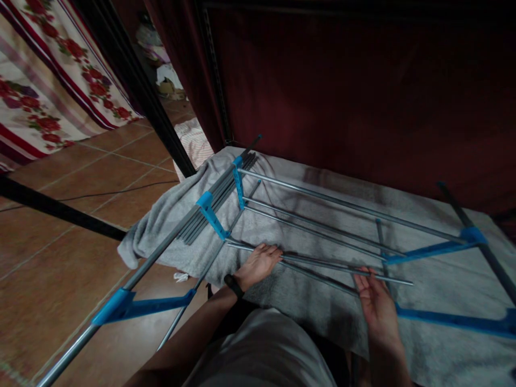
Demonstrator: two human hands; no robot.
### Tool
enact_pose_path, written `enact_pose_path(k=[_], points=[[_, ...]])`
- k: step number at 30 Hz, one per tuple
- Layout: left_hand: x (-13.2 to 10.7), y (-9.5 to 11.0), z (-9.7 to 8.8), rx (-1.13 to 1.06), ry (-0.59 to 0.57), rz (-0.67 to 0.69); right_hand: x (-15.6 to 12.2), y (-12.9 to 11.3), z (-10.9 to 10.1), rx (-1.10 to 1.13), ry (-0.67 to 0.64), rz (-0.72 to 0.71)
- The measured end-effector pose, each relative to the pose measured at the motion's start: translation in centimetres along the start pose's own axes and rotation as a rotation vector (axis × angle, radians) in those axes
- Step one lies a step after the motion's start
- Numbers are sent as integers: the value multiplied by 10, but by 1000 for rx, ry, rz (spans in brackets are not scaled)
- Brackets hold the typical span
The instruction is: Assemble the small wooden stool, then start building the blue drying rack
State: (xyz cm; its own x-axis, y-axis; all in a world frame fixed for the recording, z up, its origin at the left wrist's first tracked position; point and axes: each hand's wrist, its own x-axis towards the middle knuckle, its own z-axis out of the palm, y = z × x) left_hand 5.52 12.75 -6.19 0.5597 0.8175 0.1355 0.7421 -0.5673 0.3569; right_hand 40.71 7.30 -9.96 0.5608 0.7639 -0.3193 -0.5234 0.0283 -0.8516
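Note:
A rack frame of grey metal tubes and blue plastic brackets (213,216) lies across a grey blanket. My left hand (260,264), with a dark band on its wrist, is closed over a loose-ended metal tube (318,262) near the left bracket. Farther right, my right hand (377,303) has its fingers bent around the same tube, close to its free end. Below it a second tube (312,277) runs from the left hand toward the right blue bracket (451,318). Other fixed tubes (346,202) span the two sides farther back.
Several loose tubes (217,201) lie bundled on the blanket (161,215) at the left. Black posts (145,91) and a dark red curtain (342,91) border the surface. A cable (116,191) crosses the tiled floor (52,242); a floral curtain (60,80) hangs beyond.

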Motion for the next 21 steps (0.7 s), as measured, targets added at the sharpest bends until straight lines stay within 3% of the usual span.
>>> enact_pose_path(k=[7,21], points=[[9,4,-8,10,-58,57,0,-1,0,14,15,2],[17,4,-3,3,11,43,-2,-3,13,111,-4,-24]])
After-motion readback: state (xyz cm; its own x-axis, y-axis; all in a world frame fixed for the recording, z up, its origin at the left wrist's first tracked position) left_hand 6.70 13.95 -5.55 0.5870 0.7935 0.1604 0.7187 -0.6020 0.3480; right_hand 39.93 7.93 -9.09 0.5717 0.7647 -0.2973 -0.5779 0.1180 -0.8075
